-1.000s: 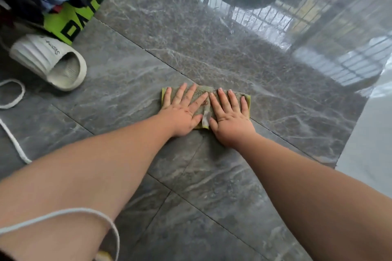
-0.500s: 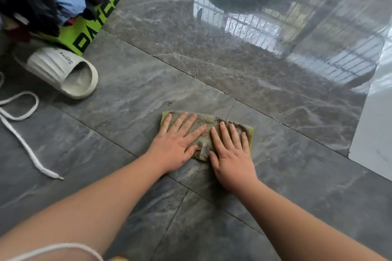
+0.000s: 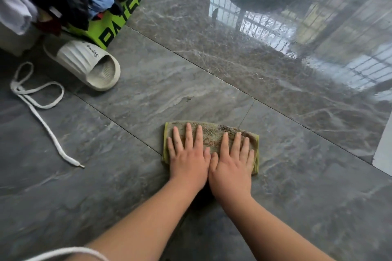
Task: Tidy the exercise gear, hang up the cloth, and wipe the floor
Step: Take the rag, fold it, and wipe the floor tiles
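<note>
Currently wiping floor (image 3: 127,176). At 10 o'clock of the cloth: white cord (image 3: 42,112), then slipper (image 3: 89,65), both well apart from it. Cloth (image 3: 212,133), folded, lies flat on a tile seam at frame centre. Left hand (image 3: 188,161) and right hand (image 3: 232,165) press it with fingers straight and spread, thumbs touching; neither curls round it. Judgement: keep palms flat and weight even so the whole pad drags; overlap passes; refold soon, since the upper face looks soiled. Wet sheen at 1 o'clock.
</note>
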`<state>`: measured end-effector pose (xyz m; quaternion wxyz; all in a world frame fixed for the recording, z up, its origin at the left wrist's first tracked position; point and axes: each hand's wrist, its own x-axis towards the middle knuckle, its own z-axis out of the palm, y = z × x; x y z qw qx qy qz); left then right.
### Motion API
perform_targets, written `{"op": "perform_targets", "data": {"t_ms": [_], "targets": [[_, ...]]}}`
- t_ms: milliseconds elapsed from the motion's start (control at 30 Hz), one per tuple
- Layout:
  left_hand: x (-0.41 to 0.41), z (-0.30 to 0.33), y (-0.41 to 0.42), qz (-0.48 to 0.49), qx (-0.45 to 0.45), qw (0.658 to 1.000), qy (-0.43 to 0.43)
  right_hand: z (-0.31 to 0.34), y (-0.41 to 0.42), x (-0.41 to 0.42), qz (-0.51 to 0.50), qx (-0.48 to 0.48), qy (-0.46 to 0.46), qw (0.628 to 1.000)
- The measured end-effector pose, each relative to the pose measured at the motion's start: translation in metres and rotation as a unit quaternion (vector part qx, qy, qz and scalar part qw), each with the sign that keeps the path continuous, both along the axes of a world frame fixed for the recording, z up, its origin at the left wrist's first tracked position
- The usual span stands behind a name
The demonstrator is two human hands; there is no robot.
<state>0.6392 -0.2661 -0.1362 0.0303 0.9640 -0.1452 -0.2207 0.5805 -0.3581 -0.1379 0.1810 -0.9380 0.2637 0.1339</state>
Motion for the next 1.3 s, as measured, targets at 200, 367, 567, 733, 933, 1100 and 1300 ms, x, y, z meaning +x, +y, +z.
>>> {"op": "perform_targets", "data": {"t_ms": [200, 367, 567, 733, 933, 1100, 1300], "targets": [[0.010, -0.017, 0.012, -0.056, 0.018, 0.997, -0.048, -0.005, -0.025, 0.010, 0.075, -0.006, -0.027, 0.997], [0.071, -0.017, 0.037, -0.178, -0.006, 0.983, -0.034, 0.011, -0.065, 0.010, 0.184, -0.033, -0.063, 0.980], [0.092, 0.013, 0.038, -0.169, -0.093, 0.981, -0.004, 0.017, -0.072, 0.031, 0.275, -0.010, -0.154, 0.949], [0.040, 0.007, -0.004, 0.072, -0.078, 0.994, -0.033, 0.013, -0.081, 0.061, 0.396, 0.065, -0.200, 0.894], [0.055, -0.022, -0.030, 0.148, -0.047, 0.984, -0.083, -0.016, -0.093, 0.055, 0.461, -0.004, -0.091, 0.882], [0.098, -0.027, -0.027, 0.075, -0.038, 0.992, -0.098, -0.026, -0.087, 0.079, 0.425, -0.031, -0.104, 0.899], [0.160, -0.030, -0.047, -0.015, -0.031, 0.994, -0.103, -0.027, -0.087, 0.113, 0.345, -0.051, -0.105, 0.931]]}}
